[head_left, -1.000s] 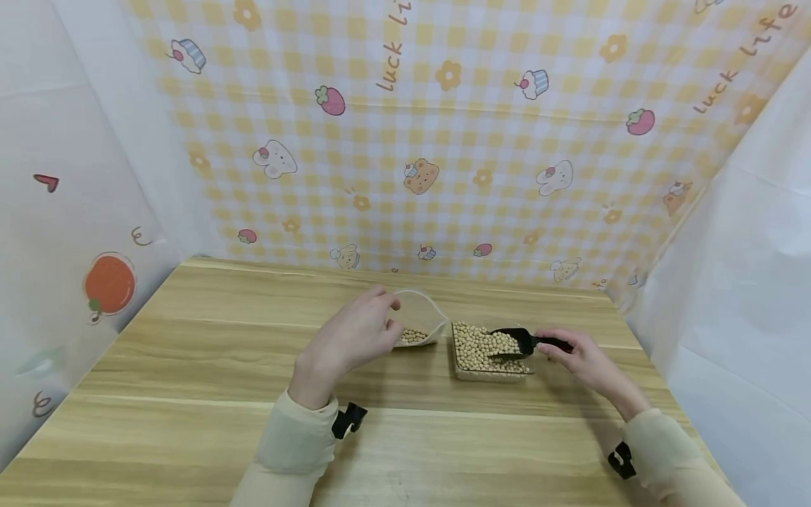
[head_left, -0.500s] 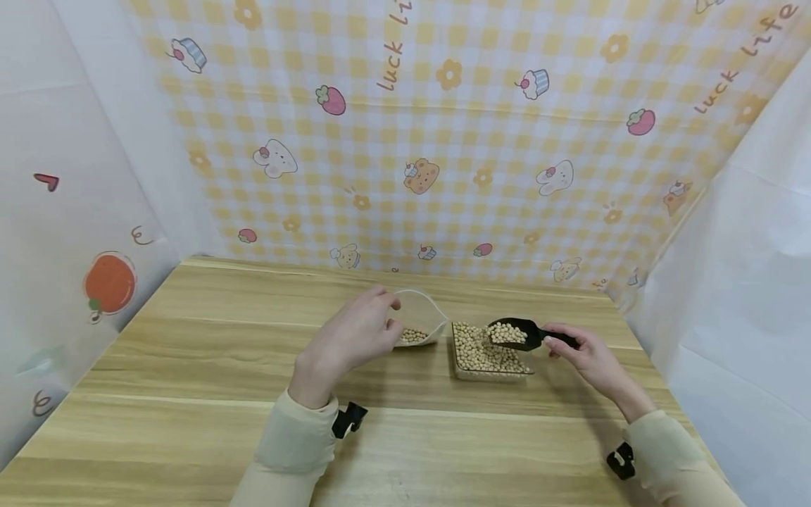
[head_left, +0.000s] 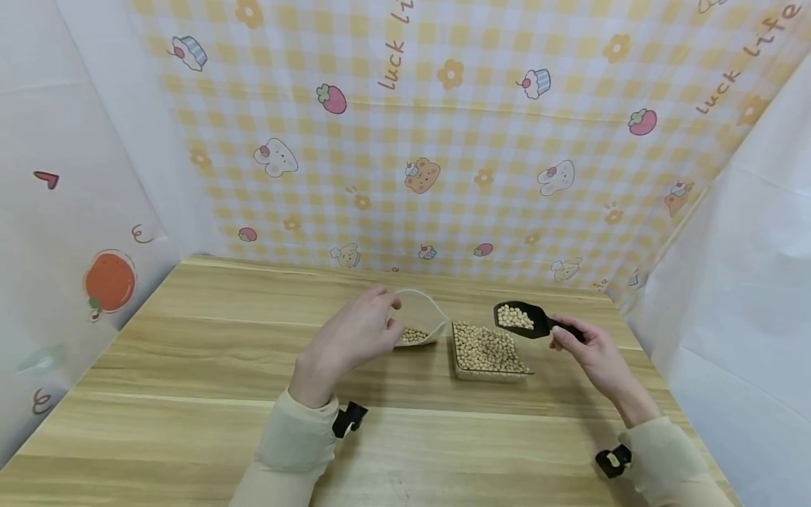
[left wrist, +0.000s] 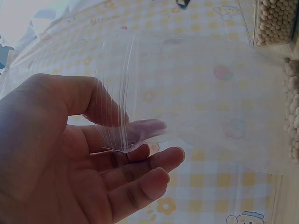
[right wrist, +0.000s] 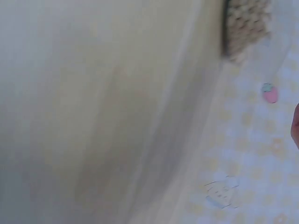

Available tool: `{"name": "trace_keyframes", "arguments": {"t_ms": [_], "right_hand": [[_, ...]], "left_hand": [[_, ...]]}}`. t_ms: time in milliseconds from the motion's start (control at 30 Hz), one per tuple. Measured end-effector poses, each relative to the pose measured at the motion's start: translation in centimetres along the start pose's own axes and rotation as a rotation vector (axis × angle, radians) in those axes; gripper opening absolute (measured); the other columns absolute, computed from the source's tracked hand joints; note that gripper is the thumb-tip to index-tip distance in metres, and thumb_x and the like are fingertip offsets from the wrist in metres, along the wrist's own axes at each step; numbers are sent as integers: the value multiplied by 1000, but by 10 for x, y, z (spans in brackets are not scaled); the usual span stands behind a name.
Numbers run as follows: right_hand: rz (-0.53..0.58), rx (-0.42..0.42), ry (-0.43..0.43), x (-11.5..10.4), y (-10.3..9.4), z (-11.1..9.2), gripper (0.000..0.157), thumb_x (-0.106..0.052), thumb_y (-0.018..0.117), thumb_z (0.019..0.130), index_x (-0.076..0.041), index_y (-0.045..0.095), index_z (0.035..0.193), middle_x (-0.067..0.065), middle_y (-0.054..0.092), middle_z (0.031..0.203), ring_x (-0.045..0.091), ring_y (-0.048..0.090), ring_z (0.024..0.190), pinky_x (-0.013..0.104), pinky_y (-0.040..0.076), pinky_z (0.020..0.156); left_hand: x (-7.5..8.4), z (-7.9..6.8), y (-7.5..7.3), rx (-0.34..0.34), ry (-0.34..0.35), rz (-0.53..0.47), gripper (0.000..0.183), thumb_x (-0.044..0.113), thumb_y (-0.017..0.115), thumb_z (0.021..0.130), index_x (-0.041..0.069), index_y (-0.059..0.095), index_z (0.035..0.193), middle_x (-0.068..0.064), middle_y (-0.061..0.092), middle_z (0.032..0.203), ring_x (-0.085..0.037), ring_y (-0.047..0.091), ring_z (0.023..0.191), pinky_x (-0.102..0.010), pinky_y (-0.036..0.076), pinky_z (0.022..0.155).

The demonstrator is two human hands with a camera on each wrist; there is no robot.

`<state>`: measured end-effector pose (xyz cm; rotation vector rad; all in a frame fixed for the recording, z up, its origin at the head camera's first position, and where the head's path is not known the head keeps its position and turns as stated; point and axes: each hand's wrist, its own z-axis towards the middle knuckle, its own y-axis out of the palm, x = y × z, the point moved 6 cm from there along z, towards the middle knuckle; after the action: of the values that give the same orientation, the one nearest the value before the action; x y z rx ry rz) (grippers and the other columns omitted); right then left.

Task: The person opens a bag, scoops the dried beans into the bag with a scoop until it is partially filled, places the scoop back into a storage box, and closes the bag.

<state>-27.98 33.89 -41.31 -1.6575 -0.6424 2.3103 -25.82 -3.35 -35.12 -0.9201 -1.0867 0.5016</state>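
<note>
My left hand (head_left: 357,331) pinches the open top edge of a clear zip-lock bag (left wrist: 196,93) between thumb and index finger. Some soybeans (head_left: 415,336) lie at the bottom of the bag, whose mouth gapes in the head view. My right hand (head_left: 589,352) grips the handle of a black scoop (head_left: 541,324), raised above the far right corner of the box and carrying a load of soybeans (head_left: 514,317). A clear rectangular box (head_left: 491,376) full of soybeans stands between the two hands, right beside the bag. In the right wrist view only a sliver of a finger shows.
A wooden table (head_left: 405,451) carries everything. A yellow checked cloth (head_left: 374,134) hangs behind its far edge, with white sheets (head_left: 728,296) at both sides. Each wrist wears a black camera mount (head_left: 350,420).
The scoop has come up out of the soybeans in the box with a load on it, moving up and slightly right, and now lies more level. The left hand and bag stay put.
</note>
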Motion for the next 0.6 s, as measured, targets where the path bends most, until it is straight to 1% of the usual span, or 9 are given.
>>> {"name": "trace_keyframes", "arguments": {"t_ms": [133,267,400,467,600], "right_hand": [[40,38,-35,-17,5,4,32,-7,55,99,13,56,123,20,64,86,11,63,79,22,52,73],[97,52,-65,-39,14,11,29,-5,56,98,13,58,120,17,64,82,14,61,76,23,51,69],[142,65,-90,-61,23,16,27,-4,57,97,12,60,119,15,63,83,15,59,73,24,51,67],[155,74,-106,-71,27,17,26,-3,57,97,12,61,118,12,64,83,14,59,72,24,51,66],[201,73,-153,-90,36,17,24,0,57,96,12,62,117,5,65,83,14,58,72,23,50,66]], "left_hand": [[0,-1,0,0,-3,-3,37,15,52,89,0,64,121,-6,57,120,-12,52,71,-28,46,69],[-2,-2,0,-1,-8,-5,37,15,52,90,1,64,121,-6,57,120,-12,52,70,-29,46,69],[-2,-2,0,0,-2,-6,37,15,52,89,0,64,121,-6,57,120,-12,52,70,-28,46,70],[-2,-2,0,-2,2,-9,38,15,52,89,-1,64,121,-6,57,120,-13,52,70,-29,46,71],[-1,-1,0,-5,6,-9,39,16,53,89,-1,64,122,-6,58,120,-13,54,78,-29,47,75]]}}
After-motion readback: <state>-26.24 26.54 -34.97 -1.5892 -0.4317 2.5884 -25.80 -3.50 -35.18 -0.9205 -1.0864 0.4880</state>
